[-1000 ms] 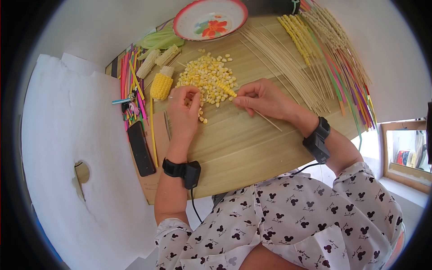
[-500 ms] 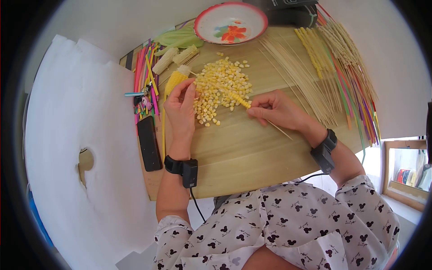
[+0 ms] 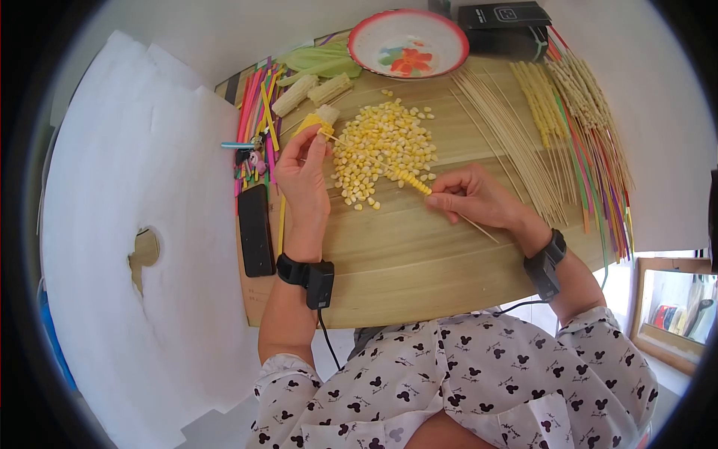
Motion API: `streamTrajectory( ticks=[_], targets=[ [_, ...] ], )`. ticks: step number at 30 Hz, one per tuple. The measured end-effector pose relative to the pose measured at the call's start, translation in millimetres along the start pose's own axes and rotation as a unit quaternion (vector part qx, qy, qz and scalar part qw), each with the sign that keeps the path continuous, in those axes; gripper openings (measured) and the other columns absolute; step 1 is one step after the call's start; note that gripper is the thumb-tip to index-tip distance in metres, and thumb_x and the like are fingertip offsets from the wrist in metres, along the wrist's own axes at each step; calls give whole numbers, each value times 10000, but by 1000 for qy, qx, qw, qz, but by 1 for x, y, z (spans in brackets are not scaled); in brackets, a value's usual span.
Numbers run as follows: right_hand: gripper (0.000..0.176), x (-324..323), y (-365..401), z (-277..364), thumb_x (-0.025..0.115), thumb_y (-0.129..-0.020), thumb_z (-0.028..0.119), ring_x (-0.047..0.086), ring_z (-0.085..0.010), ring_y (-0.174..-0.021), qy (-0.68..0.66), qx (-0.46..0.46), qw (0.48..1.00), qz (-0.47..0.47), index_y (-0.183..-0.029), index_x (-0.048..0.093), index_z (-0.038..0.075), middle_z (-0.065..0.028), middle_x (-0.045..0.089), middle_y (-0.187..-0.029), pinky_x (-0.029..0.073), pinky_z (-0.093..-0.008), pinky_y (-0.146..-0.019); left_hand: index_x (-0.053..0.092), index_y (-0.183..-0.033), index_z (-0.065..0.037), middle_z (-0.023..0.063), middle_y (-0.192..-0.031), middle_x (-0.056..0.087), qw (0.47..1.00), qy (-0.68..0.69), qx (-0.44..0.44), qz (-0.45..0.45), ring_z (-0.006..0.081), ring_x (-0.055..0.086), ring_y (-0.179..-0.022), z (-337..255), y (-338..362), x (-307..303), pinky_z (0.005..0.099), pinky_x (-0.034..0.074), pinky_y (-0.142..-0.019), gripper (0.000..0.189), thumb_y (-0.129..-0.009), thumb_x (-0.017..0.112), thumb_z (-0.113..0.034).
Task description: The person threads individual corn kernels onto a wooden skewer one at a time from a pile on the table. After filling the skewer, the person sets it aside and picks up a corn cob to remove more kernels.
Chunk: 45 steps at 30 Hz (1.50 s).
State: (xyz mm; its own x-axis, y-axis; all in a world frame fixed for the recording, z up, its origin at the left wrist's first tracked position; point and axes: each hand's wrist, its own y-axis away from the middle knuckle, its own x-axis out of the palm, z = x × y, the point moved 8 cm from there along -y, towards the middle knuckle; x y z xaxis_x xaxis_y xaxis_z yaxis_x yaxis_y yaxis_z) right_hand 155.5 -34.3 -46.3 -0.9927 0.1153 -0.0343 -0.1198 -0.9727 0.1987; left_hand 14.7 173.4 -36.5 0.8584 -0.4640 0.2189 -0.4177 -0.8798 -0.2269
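Note:
My right hand (image 3: 476, 197) is closed around a thin wooden skewer (image 3: 479, 227), which slants up to the left across the table. Threaded on it, just beyond the fingertips, is a short row of yellow corn kernels (image 3: 411, 180). At the skewer's far end, my left hand (image 3: 303, 179) pinches what looks like a single kernel against the tip; the fingers partly hide it. Beneath the skewer spreads a loose pile of corn kernels (image 3: 381, 138). Behind the left fingers lies a partly stripped corn cob (image 3: 326, 114), half covered by the hand.
Two bare cobs (image 3: 295, 95) and green husk (image 3: 318, 60) lie at the back left, near colourful strips (image 3: 250, 105) and a black phone (image 3: 256, 230). A red-rimmed enamel basin (image 3: 359, 56) stands behind. Bare skewers (image 3: 516, 142) and filled skewers (image 3: 538, 105) lie right.
The view has shifted, so the table's contents sit further right. My left fingers are now at the skewer's tip; my right hand keeps its hold on the skewer.

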Motion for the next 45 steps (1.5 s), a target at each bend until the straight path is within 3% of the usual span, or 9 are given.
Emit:
streamTrajectory(
  ticks=[14,23,25,39,45],
  targets=[
    [203,0,0,-1,624,-926,143,468,-23,-544,11,0,1000,9,-770,619,14,49,514,-602,373,-199,-516,649,-1065,19,41,-918,661,1000,-11,25,-12,93,595,-774,-3,-1,-3,220,489,-735,195,-872,658,-4],
    [193,0,1,-1,627,-922,134,469,-24,-541,9,-2,1000,7,-774,624,12,49,515,-598,369,-199,-512,661,-1037,14,39,-941,670,992,-98,79,-11,84,613,-831,-15,2,0,207,489,-762,172,-866,665,0],
    [192,0,1,-1,627,-922,134,468,-23,-541,7,-4,1000,8,-775,625,12,49,514,-596,368,-199,-512,662,-1033,13,30,-938,668,976,-189,107,-1,74,602,-820,-20,3,1,200,476,-759,166,-868,664,-3],
    [210,-2,1,0,635,-926,174,431,-3,-536,21,-21,999,10,-765,630,38,71,508,-578,308,-195,-489,675,-1031,11,16,-921,669,958,-241,156,21,61,573,-792,-23,6,7,196,460,-735,168,-864,659,-1],
    [208,-3,2,3,606,-928,137,452,-22,-540,24,-12,1000,5,-761,612,15,47,506,-582,359,-205,-512,682,-1041,17,21,-925,670,959,-246,134,35,68,578,-809,-24,15,21,207,468,-751,181,-864,653,0]
  ],
)
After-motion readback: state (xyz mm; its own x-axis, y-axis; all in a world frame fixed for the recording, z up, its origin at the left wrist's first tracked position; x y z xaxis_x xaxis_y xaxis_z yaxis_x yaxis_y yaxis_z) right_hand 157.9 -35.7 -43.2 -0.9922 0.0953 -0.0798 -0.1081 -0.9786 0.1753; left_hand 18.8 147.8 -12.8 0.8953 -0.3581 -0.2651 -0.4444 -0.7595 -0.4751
